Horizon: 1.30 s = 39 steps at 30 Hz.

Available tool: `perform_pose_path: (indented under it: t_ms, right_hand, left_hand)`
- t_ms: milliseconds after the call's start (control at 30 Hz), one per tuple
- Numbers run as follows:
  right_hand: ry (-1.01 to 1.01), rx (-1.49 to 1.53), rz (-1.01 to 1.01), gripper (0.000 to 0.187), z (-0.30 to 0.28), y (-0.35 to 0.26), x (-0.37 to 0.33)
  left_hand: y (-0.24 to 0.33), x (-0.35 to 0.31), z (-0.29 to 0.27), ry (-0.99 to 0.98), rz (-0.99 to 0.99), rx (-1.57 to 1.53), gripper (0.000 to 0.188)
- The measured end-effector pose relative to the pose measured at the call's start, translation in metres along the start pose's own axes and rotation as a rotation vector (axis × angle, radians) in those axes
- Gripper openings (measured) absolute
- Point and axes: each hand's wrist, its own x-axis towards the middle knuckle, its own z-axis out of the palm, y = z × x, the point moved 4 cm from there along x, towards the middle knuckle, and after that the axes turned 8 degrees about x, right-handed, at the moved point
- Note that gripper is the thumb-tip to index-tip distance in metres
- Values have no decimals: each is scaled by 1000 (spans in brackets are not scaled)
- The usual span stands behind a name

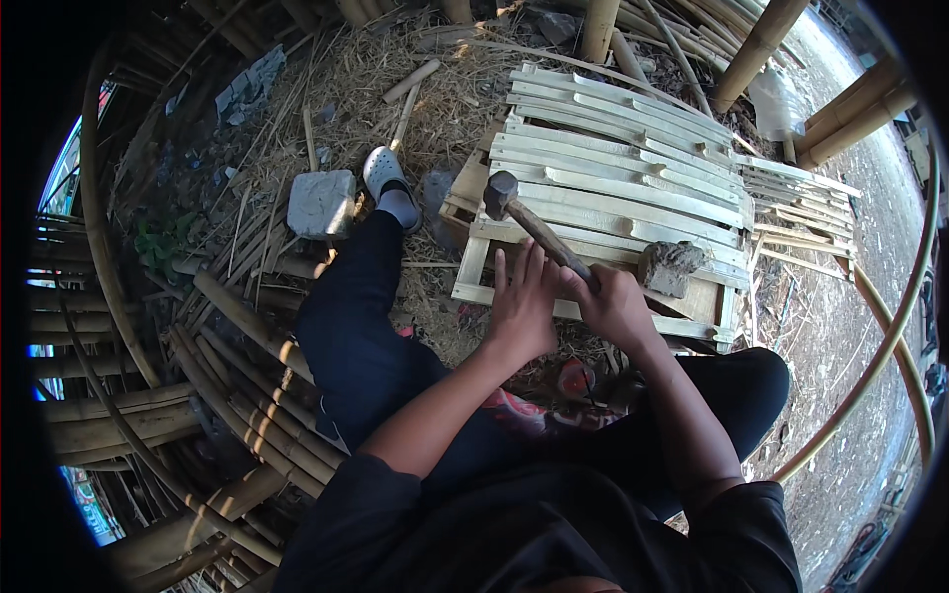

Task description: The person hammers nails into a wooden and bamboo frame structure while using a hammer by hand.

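My right hand [618, 308] is wrapped round the wooden handle of a hammer [540, 233]. Its dark metal head points away and to the left, above a panel of pale bamboo slats [603, 183]. Close by on the left, my left hand [524, 308] has its fingers stretched out near the hammer handle, at the panel's near edge. Whether those fingertips touch the slats I cannot tell. A rough stone block [670, 268] lies on the panel just right of my right hand.
A pale concrete block [321, 205] stands left of my shoe [388, 173]. Bamboo poles [242, 415] are piled at the left, and upright posts [759, 54] rise at the far right. A smaller slatted piece [803, 208] adjoins the panel. Straw and bamboo scraps cover the ground.
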Motion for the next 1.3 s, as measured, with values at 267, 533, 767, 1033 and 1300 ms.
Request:
perform_pose_path:
  t_ms: [267,533,767,1033,1300]
  right_hand:
    - [-47,250,100,43,-13,-13,-19]
    - [-75,264,-144,31,-48,-26,-17]
    - [273,144,-197,35,-58,-24,-21]
    - [478,-529,426,86,-97,44,-9]
    - [461,-117,458,73,-89,76,2]
  left_hand:
    - [25,-3,-8,-265,-126,-2103,48]
    - [38,1,-7,55,-286,-1685,37]
    - [34,14,-8,128,-88,-1354,18]
    - [14,7,-25,192,-200,-1556,8]
    - [6,5,-14,97,-343,-1666,7]
